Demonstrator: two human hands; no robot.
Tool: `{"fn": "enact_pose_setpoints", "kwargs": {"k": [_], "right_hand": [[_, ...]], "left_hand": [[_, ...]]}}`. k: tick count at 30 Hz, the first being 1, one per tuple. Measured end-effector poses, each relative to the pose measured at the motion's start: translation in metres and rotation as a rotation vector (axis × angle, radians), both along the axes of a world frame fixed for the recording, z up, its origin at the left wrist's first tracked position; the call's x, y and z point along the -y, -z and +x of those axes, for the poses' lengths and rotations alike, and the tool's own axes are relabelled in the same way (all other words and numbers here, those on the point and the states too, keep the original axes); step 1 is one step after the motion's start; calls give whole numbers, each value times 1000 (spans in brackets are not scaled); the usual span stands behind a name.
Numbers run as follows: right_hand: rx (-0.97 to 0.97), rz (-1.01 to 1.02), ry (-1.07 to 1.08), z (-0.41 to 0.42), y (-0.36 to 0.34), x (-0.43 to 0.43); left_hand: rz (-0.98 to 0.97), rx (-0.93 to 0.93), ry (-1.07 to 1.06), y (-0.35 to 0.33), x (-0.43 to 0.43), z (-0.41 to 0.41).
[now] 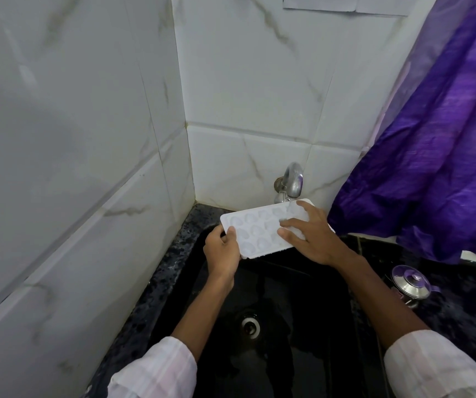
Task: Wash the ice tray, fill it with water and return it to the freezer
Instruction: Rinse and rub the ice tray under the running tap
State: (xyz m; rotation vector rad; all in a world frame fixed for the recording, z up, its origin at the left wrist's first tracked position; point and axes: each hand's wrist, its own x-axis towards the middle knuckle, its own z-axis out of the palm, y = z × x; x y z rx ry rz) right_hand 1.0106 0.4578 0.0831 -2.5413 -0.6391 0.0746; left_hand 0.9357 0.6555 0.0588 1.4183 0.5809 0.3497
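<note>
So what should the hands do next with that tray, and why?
Probably shift the ice tray rightward under the tap, so the stream reaches the other cups. Water lands only at its right end, beside the flat fingers of the right hand; the left hand grips the left end.

Black speckled counter (pixel 156 285) with sunken black sink (pixel 302 311), a steel lidded pot (pixel 410 283) at right.

Purple curtain (pixel 432 139), steel lid (pixel 410 284)

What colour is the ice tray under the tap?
White, with rounded pockets; the ice tray shows best in the head view.
</note>
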Motion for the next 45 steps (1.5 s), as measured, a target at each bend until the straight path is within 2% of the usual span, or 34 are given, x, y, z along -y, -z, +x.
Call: {"fn": "enact_pose_setpoints", "kwargs": {"k": [7, 17, 31, 34, 38, 42, 45], "right_hand": [[57, 85, 22, -3, -3, 1], [56, 71, 33, -4, -5, 1], [101, 21, 65, -5, 1, -8], [104, 65, 59, -8, 2, -9], [167, 44, 85, -7, 4, -6], [111, 16, 122, -9, 6, -11], [52, 92, 120, -13, 4, -7]], "left_hand": [[-9, 8, -33, -4, -3, 3], [-53, -10, -136, -6, -4, 11], [-44, 2, -112, -4, -1, 10], [-43, -2, -114, -5, -2, 10], [-37, 4, -103, -4, -3, 8], [-40, 5, -98, -3, 1, 6], [-41, 3, -96, -4, -2, 8]]}}
